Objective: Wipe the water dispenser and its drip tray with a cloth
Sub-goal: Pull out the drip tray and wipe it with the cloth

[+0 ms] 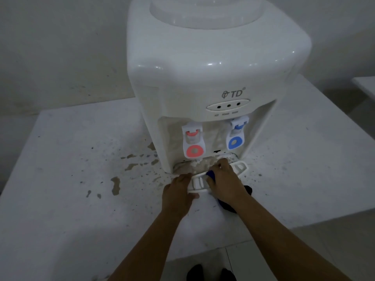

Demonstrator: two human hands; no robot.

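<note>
The white drip tray point(199, 184) sits at the foot of the water dispenser point(205, 78), near the table's point(60, 159) front edge — the left hand point(178, 194) grips its left rim, while the right hand point(226, 182) presses a dark blue cloth point(211, 175) onto it, fingers curled over the cloth.

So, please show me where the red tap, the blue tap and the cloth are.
red tap point(193, 151): head view, on its round red lever.
blue tap point(235, 142): head view, on its round blue lever.
cloth point(229, 207): head view, on the dark part below the right wrist.
</note>
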